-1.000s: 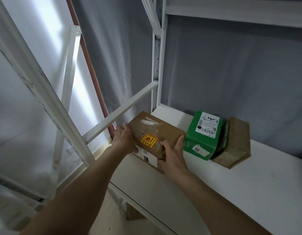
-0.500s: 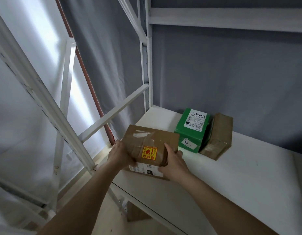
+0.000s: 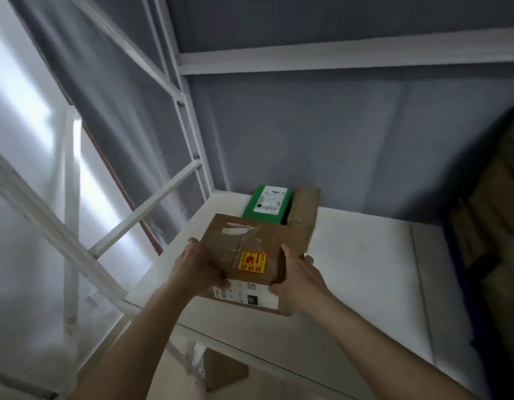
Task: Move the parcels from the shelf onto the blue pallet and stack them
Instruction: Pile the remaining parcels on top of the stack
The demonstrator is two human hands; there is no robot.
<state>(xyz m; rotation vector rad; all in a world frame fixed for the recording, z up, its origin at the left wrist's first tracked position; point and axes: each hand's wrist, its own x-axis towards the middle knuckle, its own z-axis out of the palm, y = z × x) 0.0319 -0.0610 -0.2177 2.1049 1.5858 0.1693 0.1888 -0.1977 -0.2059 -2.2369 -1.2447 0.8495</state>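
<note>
We have both hands on the brown parcel at the shelf's front left corner: left hand and right hand clamp its sides. Its yellow-and-red sticker is unreadable; a green parcel with a white label sits at the back edge.

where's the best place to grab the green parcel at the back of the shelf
Grip the green parcel by its two long side faces, reaching in from the shelf's front edge. Its left side is free; the brown parcel crowds its right, so slide it leftward first.
</note>
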